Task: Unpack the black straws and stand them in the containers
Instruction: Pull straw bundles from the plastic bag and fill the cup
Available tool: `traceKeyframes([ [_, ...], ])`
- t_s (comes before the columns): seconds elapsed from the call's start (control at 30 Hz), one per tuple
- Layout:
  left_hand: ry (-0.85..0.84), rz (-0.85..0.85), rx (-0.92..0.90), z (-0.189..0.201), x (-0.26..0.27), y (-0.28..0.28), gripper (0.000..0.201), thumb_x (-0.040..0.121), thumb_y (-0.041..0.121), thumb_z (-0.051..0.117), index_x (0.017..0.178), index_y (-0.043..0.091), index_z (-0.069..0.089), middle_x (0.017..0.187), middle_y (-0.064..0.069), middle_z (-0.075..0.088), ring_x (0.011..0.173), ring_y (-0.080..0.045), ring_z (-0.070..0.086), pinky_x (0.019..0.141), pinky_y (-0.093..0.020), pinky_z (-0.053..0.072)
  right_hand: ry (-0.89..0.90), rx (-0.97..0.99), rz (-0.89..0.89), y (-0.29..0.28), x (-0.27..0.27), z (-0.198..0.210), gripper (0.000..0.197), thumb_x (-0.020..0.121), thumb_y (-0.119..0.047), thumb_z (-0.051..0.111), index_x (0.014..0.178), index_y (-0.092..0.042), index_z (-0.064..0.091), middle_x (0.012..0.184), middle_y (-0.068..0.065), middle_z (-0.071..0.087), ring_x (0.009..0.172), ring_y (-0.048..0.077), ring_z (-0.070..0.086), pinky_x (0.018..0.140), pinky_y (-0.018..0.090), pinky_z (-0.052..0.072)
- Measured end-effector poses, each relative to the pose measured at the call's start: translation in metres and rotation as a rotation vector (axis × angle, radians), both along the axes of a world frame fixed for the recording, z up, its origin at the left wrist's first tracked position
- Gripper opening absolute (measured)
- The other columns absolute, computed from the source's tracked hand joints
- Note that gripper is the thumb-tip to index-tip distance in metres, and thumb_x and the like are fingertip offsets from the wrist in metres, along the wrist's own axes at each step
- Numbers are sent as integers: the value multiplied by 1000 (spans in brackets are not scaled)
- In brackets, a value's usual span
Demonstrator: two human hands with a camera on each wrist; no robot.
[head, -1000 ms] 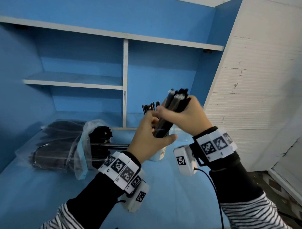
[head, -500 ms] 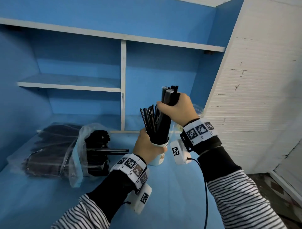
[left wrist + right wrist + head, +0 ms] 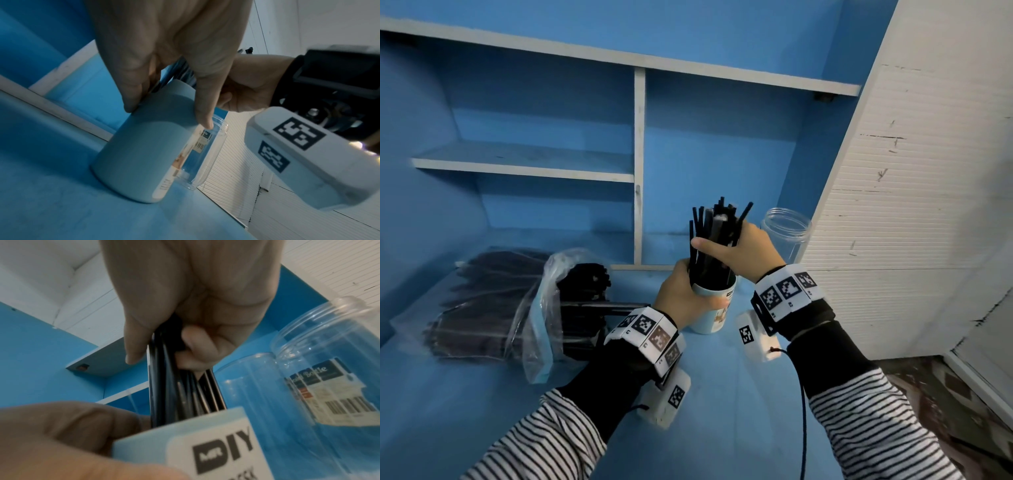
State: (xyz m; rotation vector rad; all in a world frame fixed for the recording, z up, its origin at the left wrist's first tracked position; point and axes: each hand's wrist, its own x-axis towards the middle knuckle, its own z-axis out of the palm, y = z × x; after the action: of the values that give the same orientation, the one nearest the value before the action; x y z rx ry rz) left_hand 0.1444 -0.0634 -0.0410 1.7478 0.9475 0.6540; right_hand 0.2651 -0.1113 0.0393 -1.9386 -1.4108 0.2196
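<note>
- Two hands on one container: the left hand (image 3: 685, 298) wraps the pale blue cup (image 3: 714, 310) near its rim, thumb across the front, fingers curled round the far side; the cup stands on the blue counter (image 3: 722, 411).
- The right hand (image 3: 739, 248) grips a bundle of black straws (image 3: 714, 233), fingers curled round it with the thumb pressed across the front.
- Change over the last second: the bundle was held high and tilted above the cup; now its lower ends sit inside the cup and it stands close to upright. Right hand has dropped with it.
- Meaning: this batch looks all but placed; letting go is what is left.
- A clear jar (image 3: 786, 236), at 2 o'clock from the cup, holds no straws.
- At 9 o'clock, an opened plastic bag (image 3: 482, 301) holds many more straws, so much unpacking remains.
</note>
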Motion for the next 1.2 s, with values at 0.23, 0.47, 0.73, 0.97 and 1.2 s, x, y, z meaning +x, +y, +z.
traceKeyframes([
  [0.23, -33, 13, 7, -1, 0, -3, 73, 64, 28, 87, 123, 24, 44, 109, 12, 61, 100, -8, 60, 86, -29, 49, -83, 31, -37, -14, -2, -2, 67, 75, -56, 71, 121, -13, 47, 112, 3, 53, 97, 16, 53, 81, 25, 42],
  [0.47, -23, -4, -23, -1, 0, -4, 82, 52, 42, 86, 123, 28, 47, 113, 12, 65, 104, -9, 62, 95, -40, 52, 311, 143, -28, -18, -8, 0, 56, 72, -35, 82, 102, -11, 40, 82, 3, 57, 74, 27, 71, 74, 42, 59],
  [0.73, 31, 6, 66, 28, -29, -26, 68, 79, 18, 69, 136, 23, 32, 126, 4, 49, 128, -20, 47, 92, -24, 38, 81, 346, -40, -23, -23, -6, 23, 84, -27, 70, 80, -13, 52, 84, 5, 60, 78, 22, 60, 69, 29, 50],
  [0.97, -119, 232, 326, 72, -109, -18, 40, 81, 9, 61, 117, 28, 56, 110, 4, 61, 103, -11, 58, 90, -24, 44, 13, 376, 308, -31, -75, -18, 8, 85, -12, 65, 82, -10, 59, 78, 0, 60, 69, 9, 55, 61, 17, 44],
  [1.2, 240, 381, 350, 55, -183, 33, 35, 59, 44, 63, 91, 52, 56, 112, -5, 61, 99, -20, 62, 95, -38, 49, -72, -148, 459, -11, -115, -53, 49, 89, -44, 62, 132, -25, 49, 128, 1, 53, 117, 16, 50, 97, 26, 41],
])
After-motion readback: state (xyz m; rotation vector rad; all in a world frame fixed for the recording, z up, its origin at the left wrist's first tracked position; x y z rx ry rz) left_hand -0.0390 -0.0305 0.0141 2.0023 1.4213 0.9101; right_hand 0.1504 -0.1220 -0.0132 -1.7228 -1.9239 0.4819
